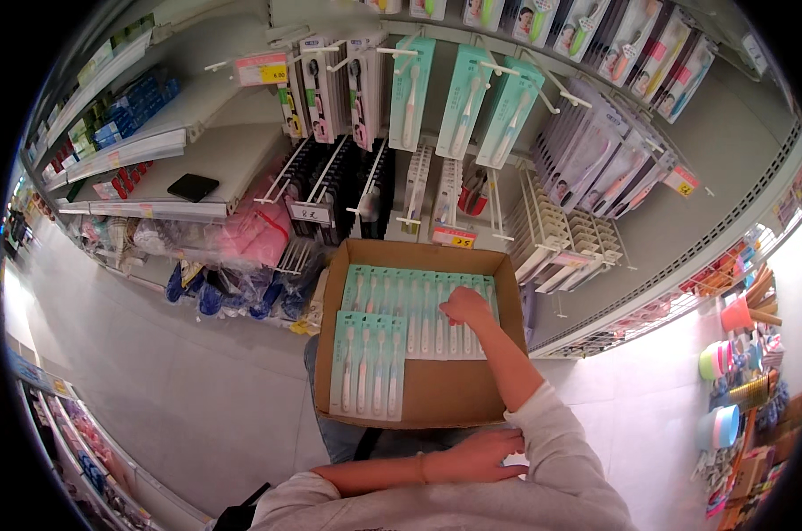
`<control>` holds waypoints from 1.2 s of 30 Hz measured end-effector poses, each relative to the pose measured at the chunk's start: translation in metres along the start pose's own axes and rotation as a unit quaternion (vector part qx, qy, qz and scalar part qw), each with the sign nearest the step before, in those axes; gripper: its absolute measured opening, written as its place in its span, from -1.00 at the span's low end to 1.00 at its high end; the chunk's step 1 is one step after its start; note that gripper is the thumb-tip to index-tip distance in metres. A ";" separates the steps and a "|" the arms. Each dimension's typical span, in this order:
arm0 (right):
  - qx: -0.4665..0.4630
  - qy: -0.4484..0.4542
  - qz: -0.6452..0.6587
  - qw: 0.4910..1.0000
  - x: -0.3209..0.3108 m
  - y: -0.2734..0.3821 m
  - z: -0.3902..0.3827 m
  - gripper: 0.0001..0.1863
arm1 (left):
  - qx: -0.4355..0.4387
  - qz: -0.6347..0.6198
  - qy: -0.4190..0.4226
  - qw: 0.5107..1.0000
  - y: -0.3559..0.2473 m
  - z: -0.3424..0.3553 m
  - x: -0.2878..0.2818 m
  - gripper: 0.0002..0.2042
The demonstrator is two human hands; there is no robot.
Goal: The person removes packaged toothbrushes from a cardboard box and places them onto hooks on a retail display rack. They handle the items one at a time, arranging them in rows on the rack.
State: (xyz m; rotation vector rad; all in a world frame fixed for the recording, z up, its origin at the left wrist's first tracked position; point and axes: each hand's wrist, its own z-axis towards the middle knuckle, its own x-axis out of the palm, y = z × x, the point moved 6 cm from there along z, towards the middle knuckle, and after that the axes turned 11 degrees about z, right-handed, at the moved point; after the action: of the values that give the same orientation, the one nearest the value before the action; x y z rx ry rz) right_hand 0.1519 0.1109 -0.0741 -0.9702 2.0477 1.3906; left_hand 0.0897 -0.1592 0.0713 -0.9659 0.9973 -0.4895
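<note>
An open cardboard box (454, 398) rests across my lap, with rows of toothbrushes in mint-green and white packs (372, 367) lying inside. My right hand (468, 306) reaches over the back row, its fingers curled closed on a toothbrush pack (441, 332); the fingertips are partly hidden. Below the box's near edge, my left hand (473, 457) lies across my body beside the right sleeve, fingers apart and holding nothing visible. Matching mint-green toothbrush packs (461, 102) hang on hooks straight ahead.
Metal hooks (560, 93) stick out from the rack above the box. Other toothbrush packs (600, 159) hang to the right, dark ones (330, 181) to the left. A black flat object (193, 187) lies on the left shelf. Colourful tubs (717, 427) stand far right.
</note>
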 end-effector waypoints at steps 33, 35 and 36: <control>-0.115 -0.249 -0.203 0.940 -0.012 -0.053 0.011 -0.82 | 0.109 0.219 -0.167 0.955 -0.055 0.047 -0.035 -0.80; -0.173 -0.235 -0.172 0.941 -0.009 -0.052 0.010 -0.83 | -0.010 -0.123 0.019 0.992 -0.030 0.056 -0.013 -0.82; -0.201 -0.229 -0.157 0.939 -0.007 -0.051 0.008 -0.84 | -0.073 -0.288 0.112 0.948 -0.021 0.057 0.002 -0.84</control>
State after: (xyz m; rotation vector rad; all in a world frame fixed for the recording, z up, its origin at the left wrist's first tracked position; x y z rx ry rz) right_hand 0.1963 0.1089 -0.1021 -0.9647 1.2372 1.6948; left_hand 0.1413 -0.1459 0.0998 -1.3644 0.9538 -1.0436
